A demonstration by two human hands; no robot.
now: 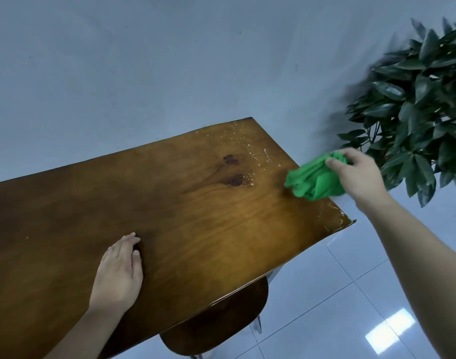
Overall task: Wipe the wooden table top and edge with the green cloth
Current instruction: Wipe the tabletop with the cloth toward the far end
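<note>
Cloth [312,180], green and bunched, gripped by right hand [356,174] at table [195,216] edge; left hand [118,270] flat, open.

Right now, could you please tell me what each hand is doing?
Left hand: open, flat on the wooden table, holding nothing.
Right hand: closed on the bunched green cloth at the table's right edge.

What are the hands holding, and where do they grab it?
The right hand grips the bunched green cloth at its right end. The left hand holds nothing; it lies flat on the wooden table.
</note>
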